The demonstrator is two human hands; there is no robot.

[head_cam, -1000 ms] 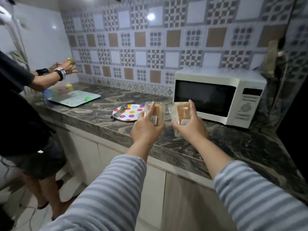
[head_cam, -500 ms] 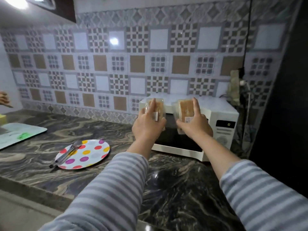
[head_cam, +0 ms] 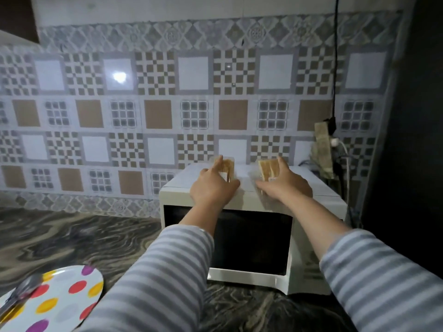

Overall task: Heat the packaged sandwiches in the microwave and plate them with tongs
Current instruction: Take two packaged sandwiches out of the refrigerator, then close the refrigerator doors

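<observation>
I see both arms stretched forward over the white microwave point(head_cam: 249, 236), which stands on the dark marbled counter point(head_cam: 72, 238) against the patterned tile wall point(head_cam: 158, 113), its dark-glass door shut. My left hand point(head_cam: 212, 188) is on the microwave's top, fingers curled around one clear-packed sandwich point(head_cam: 227, 167), which stands upright on its edge with its toasted brown face showing above my knuckles. My right hand point(head_cam: 285, 185) does the same a little to the right: its fingers wrap a second packaged sandwich point(head_cam: 269, 169), also upright and leaning slightly, with a small white label just visible at its lower edge. The two packs are near each other but apart, with bare white lid between them, and both sit towards the rear of the microwave's top; I cannot tell for sure whether their bottom edges touch the surface or hang just above it. At the lower left, a white plate with coloured dots point(head_cam: 64, 300) lies on the counter, well apart from the microwave, and metal tongs point(head_cam: 19, 295) rest across its left side. Striped grey sleeves point(head_cam: 153, 281) cover both forearms. A power strip and cables point(head_cam: 323, 149) hang at the wall right of the microwave.
</observation>
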